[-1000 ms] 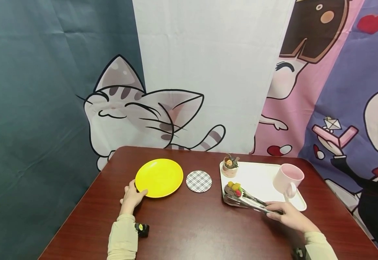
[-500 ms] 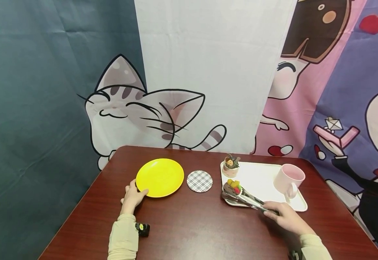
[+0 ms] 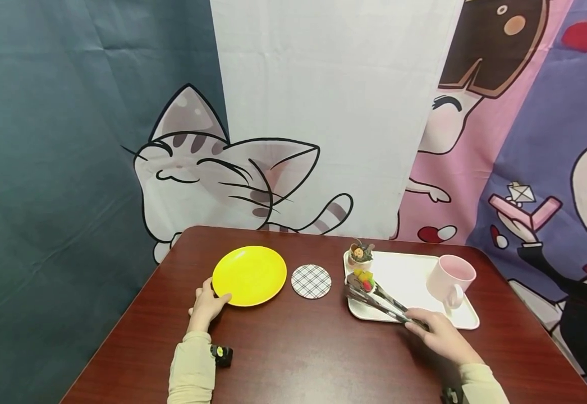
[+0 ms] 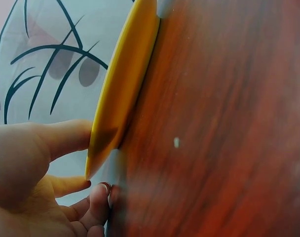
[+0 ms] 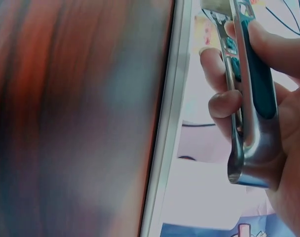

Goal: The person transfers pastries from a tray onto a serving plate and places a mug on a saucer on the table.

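My left hand [image 3: 207, 306] pinches the near left rim of a yellow plate [image 3: 250, 275]. In the left wrist view the thumb [image 4: 68, 138] lies on the plate's upper side, and other fingers curl at its edge by the tabletop. My right hand [image 3: 440, 334] grips metal tongs [image 3: 386, 306], squeezing the two arms together. Between the tong tips is a small fruit-topped dessert [image 3: 364, 279], brown with yellow, red and green pieces. It overlaps the left part of a white tray [image 3: 404, 280]. The right wrist view shows the teal grip inlays of the tongs [image 5: 258, 74].
On the tray's far left corner stands a small cup dessert [image 3: 360, 257], just behind the held one. A pink mug [image 3: 450, 280] sits at the tray's right end. A round checked coaster [image 3: 311, 281] lies between plate and tray on the brown table [image 3: 293, 348].
The tongs and the fruit dessert have moved slightly up in the head view, closer to the cup dessert. My right hand has shifted a little left. The left hand keeps its hold on the plate.
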